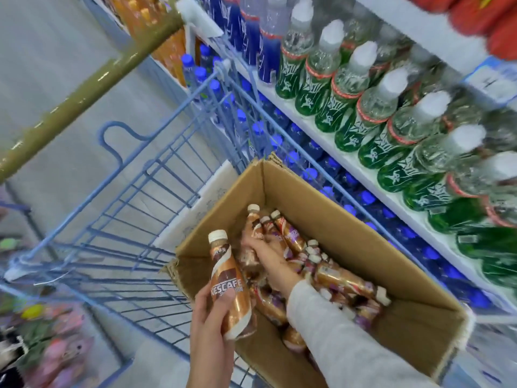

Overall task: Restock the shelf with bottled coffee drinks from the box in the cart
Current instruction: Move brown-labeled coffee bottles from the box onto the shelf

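An open cardboard box [330, 197] sits in a blue wire cart [140, 191] and holds several brown bottled coffee drinks [344, 278] lying loose. My left hand [209, 326] grips one upright coffee bottle [228, 287] with a white cap at the box's left edge. My right hand [263, 247], in a grey sleeve, reaches into the box and its fingers curl round another coffee bottle [253, 225] among the pile.
The white shelf [330, 138] on the right carries green bottles with white caps [352, 91]; blue-capped water bottles [293, 158] fill the level below. An olive pole [84, 91] crosses the upper left. Orange drinks [167, 49] stand further back. Colourful goods [56, 345] lie at the lower left.
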